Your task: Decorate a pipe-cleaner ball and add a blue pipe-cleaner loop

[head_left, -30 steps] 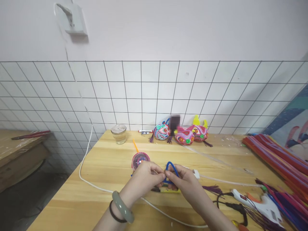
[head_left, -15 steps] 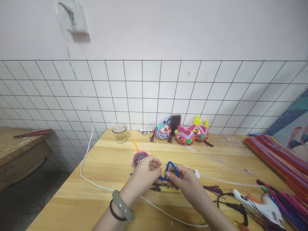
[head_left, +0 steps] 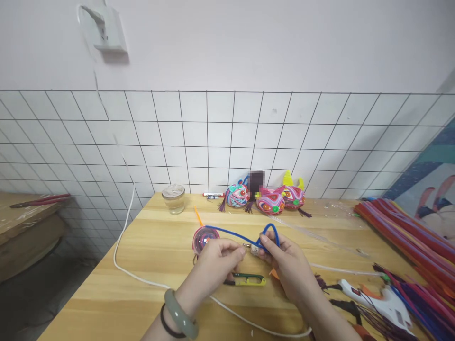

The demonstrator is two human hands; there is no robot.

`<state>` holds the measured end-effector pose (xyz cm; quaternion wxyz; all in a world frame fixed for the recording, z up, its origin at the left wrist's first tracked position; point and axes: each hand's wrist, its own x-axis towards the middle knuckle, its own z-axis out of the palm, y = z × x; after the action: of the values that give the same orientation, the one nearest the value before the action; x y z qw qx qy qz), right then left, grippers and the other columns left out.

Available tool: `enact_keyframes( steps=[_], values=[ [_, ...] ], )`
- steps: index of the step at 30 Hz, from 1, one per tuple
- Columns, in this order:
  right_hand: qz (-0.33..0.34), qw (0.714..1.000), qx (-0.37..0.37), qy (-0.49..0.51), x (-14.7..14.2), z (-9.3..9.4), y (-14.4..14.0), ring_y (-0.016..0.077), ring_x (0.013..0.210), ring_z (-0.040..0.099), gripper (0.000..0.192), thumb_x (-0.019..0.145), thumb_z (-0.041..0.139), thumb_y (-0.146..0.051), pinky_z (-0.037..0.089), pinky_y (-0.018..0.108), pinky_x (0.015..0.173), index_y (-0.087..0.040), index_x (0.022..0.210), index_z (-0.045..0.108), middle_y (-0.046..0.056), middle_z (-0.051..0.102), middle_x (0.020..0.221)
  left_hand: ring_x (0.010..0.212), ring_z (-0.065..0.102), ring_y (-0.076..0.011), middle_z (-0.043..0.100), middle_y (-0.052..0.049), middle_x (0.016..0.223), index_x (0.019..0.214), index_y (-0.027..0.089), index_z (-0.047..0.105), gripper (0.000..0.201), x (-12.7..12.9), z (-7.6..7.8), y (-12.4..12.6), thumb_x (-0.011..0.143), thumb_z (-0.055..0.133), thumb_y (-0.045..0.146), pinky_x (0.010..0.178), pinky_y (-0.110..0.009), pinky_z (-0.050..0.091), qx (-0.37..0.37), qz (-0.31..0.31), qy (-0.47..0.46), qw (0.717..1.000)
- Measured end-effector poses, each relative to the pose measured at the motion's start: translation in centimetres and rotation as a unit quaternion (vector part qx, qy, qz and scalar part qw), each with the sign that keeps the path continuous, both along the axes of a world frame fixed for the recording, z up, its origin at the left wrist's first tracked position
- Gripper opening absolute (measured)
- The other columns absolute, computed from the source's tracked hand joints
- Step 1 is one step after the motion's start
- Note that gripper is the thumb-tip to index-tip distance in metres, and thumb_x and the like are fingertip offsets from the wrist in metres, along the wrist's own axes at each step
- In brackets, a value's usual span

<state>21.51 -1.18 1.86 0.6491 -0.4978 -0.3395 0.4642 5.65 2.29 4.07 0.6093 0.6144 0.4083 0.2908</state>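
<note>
Over the middle of the wooden table point(head_left: 149, 265), my two hands hold a blue pipe cleaner point(head_left: 234, 235). My right hand point(head_left: 284, 258) pinches its looped end, which arches above my fingers. My left hand point(head_left: 218, 260) pinches close beside the right; the strand's long tail runs left over a round pink-and-purple coiled piece point(head_left: 204, 238). A small metal tip shows between my fingertips. Green-handled snips point(head_left: 249, 281) lie on the table just below my hands.
A white cable point(head_left: 142, 279) crosses the table. A glass jar point(head_left: 173, 198) and colourful craft figures point(head_left: 266, 199) stand by the tiled wall. Bundles of pipe cleaners point(head_left: 408, 232) and a white glue gun point(head_left: 377, 298) lie at right. The table's left edge drops to the floor.
Both hands have lifted and shifted right, uncovering the snips. The blue pipe cleaner's tail now stretches out to the left over the coiled piece.
</note>
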Motion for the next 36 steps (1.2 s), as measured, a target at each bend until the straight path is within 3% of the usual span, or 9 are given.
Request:
enact_keyframes(
  steps=[5,13,19,36],
  values=[
    [0.012,1.0,0.0,0.027,-0.66,0.2,-0.27,0.0112,0.052,0.05,0.029,0.058,0.076,-0.039,0.044,0.023,0.053,-0.017,0.069,0.06,-0.002,0.054,0.06,0.04,0.047,-0.0069,0.055,0.002,0.051,0.065,0.013,0.063,0.029,0.78,-0.74,-0.06,0.066,0.064,0.042,0.04,-0.018,0.038,-0.055,-0.024,-0.086,0.994],
    [0.018,0.999,0.007,0.026,-0.87,0.18,-0.4,0.0099,0.051,0.05,0.026,0.06,0.076,-0.037,0.043,0.021,0.051,-0.017,0.067,0.061,-0.003,0.055,0.058,0.053,0.054,-0.0091,0.06,-0.001,0.064,0.072,0.012,0.063,0.027,0.65,-0.54,-0.03,0.061,0.071,0.036,0.042,-0.018,0.042,-0.154,0.038,-0.188,0.969],
    [0.033,0.999,0.012,0.01,-0.75,-0.05,-0.3,0.0105,0.05,0.05,0.027,0.059,0.075,-0.039,0.042,0.022,0.051,-0.017,0.065,0.06,-0.003,0.056,0.056,0.052,0.054,-0.0099,0.059,-0.001,0.057,0.068,0.012,0.063,0.027,0.71,-0.75,0.03,0.058,0.073,0.034,0.041,-0.018,0.04,-0.152,0.044,-0.18,0.971],
    [0.06,0.998,0.01,0.014,-0.64,-0.49,-0.23,0.0097,0.051,0.05,0.023,0.065,0.073,-0.035,0.041,0.021,0.051,-0.016,0.069,0.061,-0.003,0.057,0.058,0.051,0.053,-0.009,0.059,-0.001,0.062,0.062,0.012,0.061,0.027,0.71,-0.55,0.02,0.058,0.073,0.035,0.041,-0.018,0.041,-0.149,0.034,-0.157,0.976]
  ],
)
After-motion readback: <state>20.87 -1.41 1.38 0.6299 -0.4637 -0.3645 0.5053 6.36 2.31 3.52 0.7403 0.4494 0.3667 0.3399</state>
